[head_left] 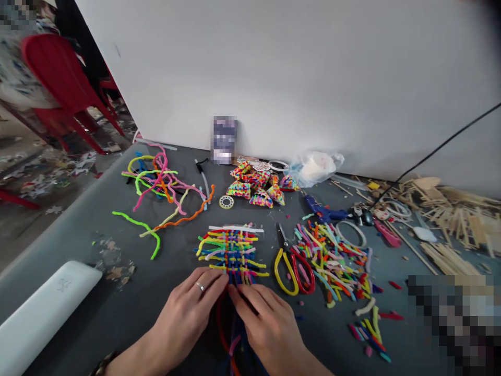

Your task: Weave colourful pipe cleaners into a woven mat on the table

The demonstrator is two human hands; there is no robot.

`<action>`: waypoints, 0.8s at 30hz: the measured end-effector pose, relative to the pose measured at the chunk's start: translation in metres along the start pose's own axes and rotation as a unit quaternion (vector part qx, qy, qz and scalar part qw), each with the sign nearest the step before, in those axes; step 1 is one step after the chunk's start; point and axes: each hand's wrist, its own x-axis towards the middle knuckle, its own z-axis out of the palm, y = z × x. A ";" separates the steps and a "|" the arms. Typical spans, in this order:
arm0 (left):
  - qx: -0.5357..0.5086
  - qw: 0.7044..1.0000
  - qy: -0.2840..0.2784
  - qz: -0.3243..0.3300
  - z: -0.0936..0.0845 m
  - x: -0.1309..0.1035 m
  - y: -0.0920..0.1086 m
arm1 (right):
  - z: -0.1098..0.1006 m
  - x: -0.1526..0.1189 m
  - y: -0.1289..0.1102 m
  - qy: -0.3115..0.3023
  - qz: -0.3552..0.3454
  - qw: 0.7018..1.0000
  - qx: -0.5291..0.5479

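A woven mat of colourful pipe cleaners (230, 248) lies flat on the grey table, with short strips crossing long strands that run toward me. At its near edge my left hand (193, 297), with a ring on one finger, is closed in a pinch on the weave. Close beside it, my right hand (268, 318) also pinches the near edge, fingertips almost touching the left ones. The fingers hide exactly which strands are held. Long red and blue pipe cleaners (223, 326) trail below between my wrists. A white strip (236, 229) lies across the mat's far end.
Scissors (287, 263) with yellow and red handles lie right of the mat, beside a pile of cut pipe cleaners (338, 261). Behind are a blue glue gun (324, 210) and small woven pouches (256, 180). Long pipe cleaners (164, 180) and a white device (50, 313) lie left.
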 end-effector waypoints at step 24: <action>0.162 0.966 -0.145 0.137 0.002 0.013 0.008 | -0.026 -0.021 0.019 -0.087 0.163 0.976 0.117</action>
